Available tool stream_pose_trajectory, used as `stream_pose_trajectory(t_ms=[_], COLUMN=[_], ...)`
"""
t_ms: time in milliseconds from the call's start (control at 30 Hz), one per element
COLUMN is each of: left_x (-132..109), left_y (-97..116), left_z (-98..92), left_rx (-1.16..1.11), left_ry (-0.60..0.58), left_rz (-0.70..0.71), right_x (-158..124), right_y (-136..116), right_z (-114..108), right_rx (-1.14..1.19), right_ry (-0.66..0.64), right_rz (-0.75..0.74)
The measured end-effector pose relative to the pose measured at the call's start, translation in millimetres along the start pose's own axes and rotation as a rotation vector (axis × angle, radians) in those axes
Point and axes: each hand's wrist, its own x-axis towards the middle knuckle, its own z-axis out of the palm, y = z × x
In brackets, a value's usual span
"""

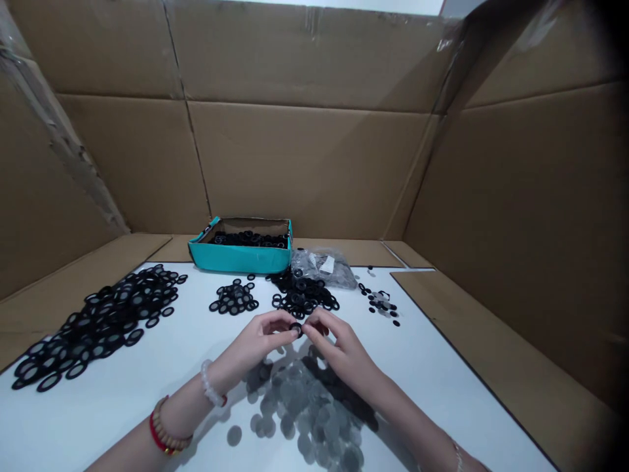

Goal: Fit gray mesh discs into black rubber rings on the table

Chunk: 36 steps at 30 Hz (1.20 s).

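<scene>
Grey mesh discs point(304, 413) lie loose on the white table point(122, 419) at 6 o'clock from the hands. The left hand point(255, 341) and right hand point(339, 347) are both closed narrowly, their fingertips jointly pinching a black ring point(295, 329) above the table. Further black rings point(98, 328) lie in piles from 9 to 1 o'clock. Farther off, a teal box point(240, 259) holding more rings stands at 12 o'clock, beside a clear plastic bag point(322, 267) at 1 o'clock.

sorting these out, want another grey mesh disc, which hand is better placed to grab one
Probably the right hand: it sits more directly over the round grey mesh discs than the left hand. Both hands are pinching one small black ring, so it would have to let go first.
</scene>
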Motion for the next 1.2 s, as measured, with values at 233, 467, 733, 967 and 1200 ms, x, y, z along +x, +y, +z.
stream_pose_trajectory(t_ms=[233,467,733,967,1200], left_x=[-2.1,-1.9,3.3,14.7,43.5], left_y=[4.6,6.0,-0.4,-3.7,-17.7], left_z=[3.4,4.3,-4.4,-35.0,-115.7], left_rx=[-0.033,0.036,0.113,0.436,1.071], left_ry=[0.026,0.059,0.057,-0.045,0.408], left_rz=[-0.034,0.002,0.033,0.025,0.001], right_x=[-1.5,-1.5,-0.5,-2.3,-18.4], right_y=[-2.7,-3.0,-4.9,-7.0,-10.4], right_z=[-0.2,2.1,2.2,-7.1,-6.3], right_rx=[-0.002,0.04,0.054,-0.095,-0.32], right_ry=[-0.08,-0.053,-0.08,-0.103,-0.459], right_rz=[0.027,0.042,0.075,0.1,0.066])
